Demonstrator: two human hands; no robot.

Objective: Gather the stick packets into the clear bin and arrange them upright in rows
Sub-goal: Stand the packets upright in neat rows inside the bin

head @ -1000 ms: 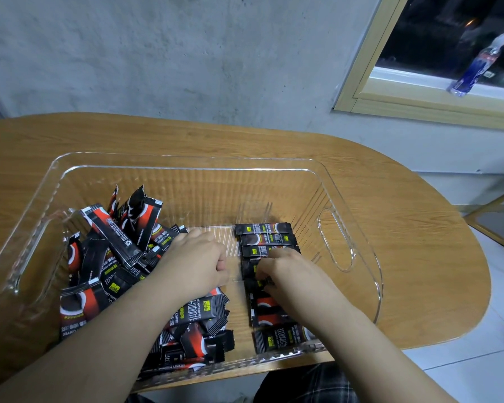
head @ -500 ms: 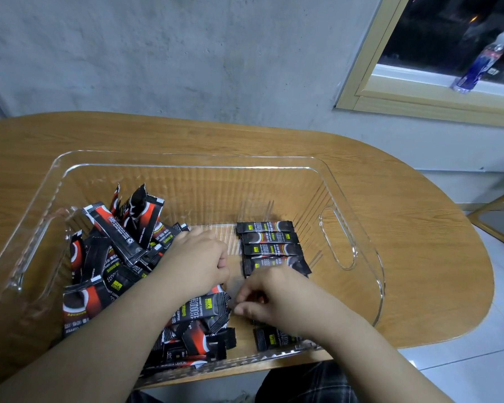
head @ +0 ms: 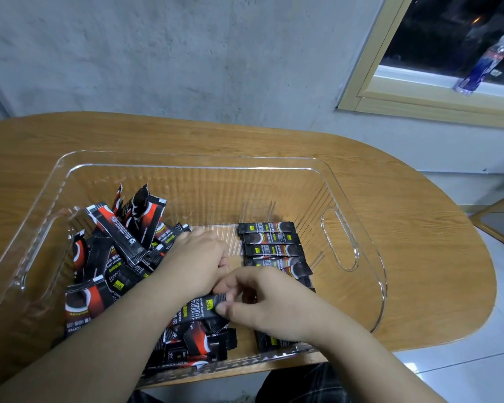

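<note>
Down at the fingertips, the right hand [head: 269, 305] pinches the end of one black stick packet [head: 200, 308] between thumb and curled fingers, at the near middle of the clear bin [head: 358, 228]. That packet lies tilted on the loose heap, its other end running under the left forearm. The left hand [head: 195, 263] sits just beside and behind the right, knuckles up, fingers curled down onto the heap; whether it grips anything cannot be told. Left of both hands, the jumbled pile of packets [head: 114, 257] fills the bin's left half, several leaning up against one another, black with red and white print. Right of the hands, a neat row of packets [head: 269, 245] lies stacked one behind the next, running from mid-bin toward the near wall, partly hidden by the right wrist. The bin rests on a rounded wooden table [head: 419, 257] against a grey concrete wall [head: 186, 53]. Up on the window sill [head: 419, 82] at the upper right stands a blue-labelled bottle [head: 482, 65].
</note>
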